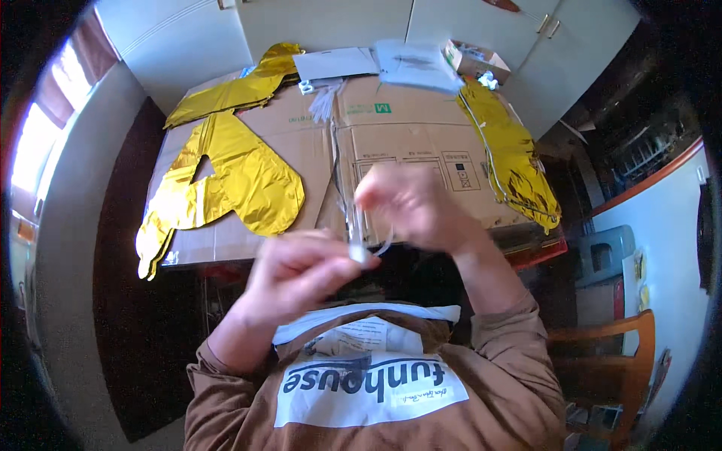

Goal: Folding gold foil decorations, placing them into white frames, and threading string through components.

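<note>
Up in front of my chest, past the near edge of the cardboard, both hands work on a thin clear strip [356, 229]. My left hand [297, 270] pinches a small whitish piece [361, 255] at the strip's lower end between thumb and fingers. Above it and to the right, my right hand [410, 203] has its fingers closed near the strip's upper end, blurred by motion. A loop of the clear strip [388, 239] curves below that hand. Flat gold foil balloons [263, 180] lie on the cardboard left of my hands.
Flattened cardboard [410, 135] covers the table. More gold foil [233, 94] lies at the far left, and another stack [519, 158] at the right. Clear strips [325, 104], a white sheet [336, 64] and a small box [481, 56] sit toward the back. A wooden chair [643, 353] stands right.
</note>
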Motion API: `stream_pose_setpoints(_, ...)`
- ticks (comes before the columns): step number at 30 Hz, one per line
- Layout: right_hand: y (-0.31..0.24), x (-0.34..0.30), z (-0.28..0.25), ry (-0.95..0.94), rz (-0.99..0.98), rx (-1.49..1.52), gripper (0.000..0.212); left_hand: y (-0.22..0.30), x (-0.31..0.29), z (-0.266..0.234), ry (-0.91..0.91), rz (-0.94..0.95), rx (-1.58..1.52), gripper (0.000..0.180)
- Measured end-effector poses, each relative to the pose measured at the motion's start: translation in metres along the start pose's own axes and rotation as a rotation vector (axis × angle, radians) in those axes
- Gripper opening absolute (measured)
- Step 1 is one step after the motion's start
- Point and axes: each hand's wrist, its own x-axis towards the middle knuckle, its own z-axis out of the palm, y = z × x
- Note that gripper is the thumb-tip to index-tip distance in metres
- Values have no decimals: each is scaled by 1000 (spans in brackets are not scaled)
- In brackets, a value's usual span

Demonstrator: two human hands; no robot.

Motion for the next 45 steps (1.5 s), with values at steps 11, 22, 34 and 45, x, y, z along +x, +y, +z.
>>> stream_pose_setpoints(11, -19, -19, 11, -348, 42, 146, 7, -16, 19, -14, 410, -12, 73, 14)
stream_pose_setpoints(22, -6, 0, -8, 73, 140, 13, 9, -25, 0, 3, 77, -106, 21, 17)
stream_pose_setpoints(34, -12, -17, 13, -241, 9, 137, 10, -17, 17, -7, 296, -117, -101, 17)
stream_pose_setpoints(45, -11, -21, 13, -106, 28, 141, 12, -34, 12, -5, 381, -4, 212, 14)
